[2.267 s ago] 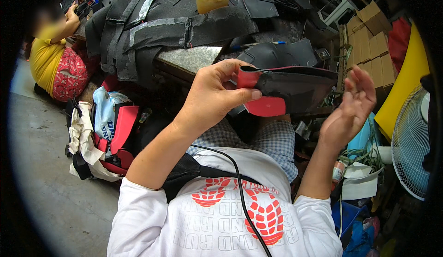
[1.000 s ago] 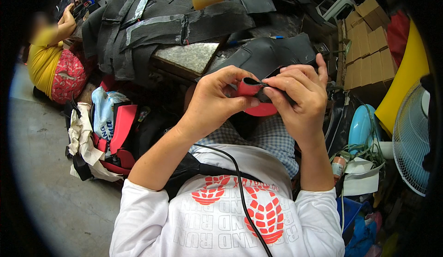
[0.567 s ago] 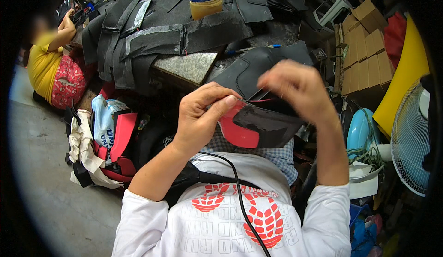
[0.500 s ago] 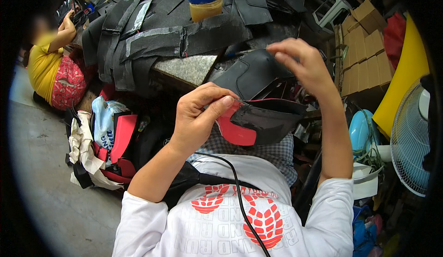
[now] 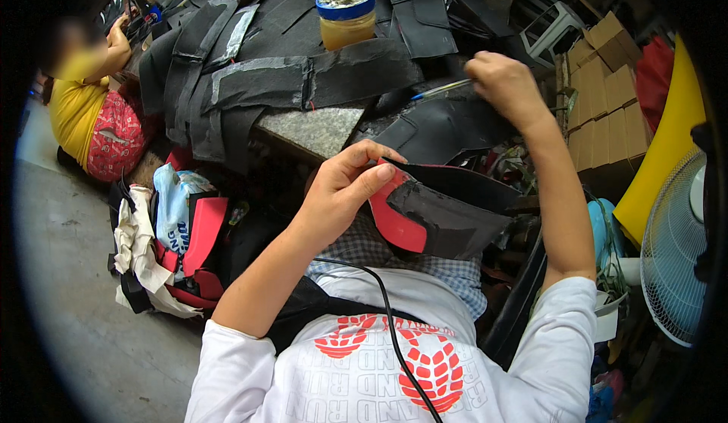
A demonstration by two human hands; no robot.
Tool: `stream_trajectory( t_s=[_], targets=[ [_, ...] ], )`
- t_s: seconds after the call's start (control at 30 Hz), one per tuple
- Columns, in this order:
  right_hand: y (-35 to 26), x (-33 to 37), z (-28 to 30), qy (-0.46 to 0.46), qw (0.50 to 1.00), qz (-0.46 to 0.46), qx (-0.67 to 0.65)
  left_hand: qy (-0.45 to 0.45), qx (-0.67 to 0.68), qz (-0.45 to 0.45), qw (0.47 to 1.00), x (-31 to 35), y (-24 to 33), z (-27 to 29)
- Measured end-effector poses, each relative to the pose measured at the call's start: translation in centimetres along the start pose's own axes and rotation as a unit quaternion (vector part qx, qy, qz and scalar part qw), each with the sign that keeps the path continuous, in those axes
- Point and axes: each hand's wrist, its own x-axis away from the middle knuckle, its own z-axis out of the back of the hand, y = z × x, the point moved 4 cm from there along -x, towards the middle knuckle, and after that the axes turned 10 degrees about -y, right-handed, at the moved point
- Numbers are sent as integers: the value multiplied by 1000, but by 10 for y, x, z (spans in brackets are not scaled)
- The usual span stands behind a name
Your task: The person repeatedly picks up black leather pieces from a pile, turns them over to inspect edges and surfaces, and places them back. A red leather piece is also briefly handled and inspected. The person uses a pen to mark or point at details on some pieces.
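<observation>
My left hand (image 5: 353,188) pinches the left edge of a curved red-and-black shoe upper piece (image 5: 455,214) between thumb and fingers, holding it above my lap. Its dull, dark face with the red border is turned toward me. Over the table's near edge, my right hand (image 5: 504,89) is closed, slightly blurred, around the far end of a slim clear pen (image 5: 444,89) with a blue tip pointing left. Below that hand lie flat black pieces (image 5: 440,128) with stitched lines.
Black strips (image 5: 258,81) cover much of the table, with a blue-rimmed jar (image 5: 346,25) on them. At left, a person (image 5: 95,119) in yellow sits near a pile of red scraps (image 5: 205,229). Cardboard boxes (image 5: 607,104) and a fan (image 5: 675,248) stand at right.
My right hand has closed from loosely spread fingers, and the pen has shifted right with it. The shoe upper piece has come slightly lower and to the right in my left hand.
</observation>
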Motion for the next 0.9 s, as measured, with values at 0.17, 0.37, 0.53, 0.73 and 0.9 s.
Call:
stream_trajectory(
  t_s=[0.17,0.37,0.53,0.73,0.9],
  targets=[
    [15,48,41,86,966,-180,-165,17,82,-7,996,0,0,0],
    [-103,79,95,218,727,-79,-646,-26,183,0,983,-5,-4,-10],
    [-141,66,98,171,844,28,-508,46,100,-27,994,-3,-4,-16],
    [-150,63,83,215,857,47,-466,24,87,-66,994,4,-3,-20],
    [-155,66,83,231,871,58,-430,18,140,-50,989,5,-9,-22]
  ],
)
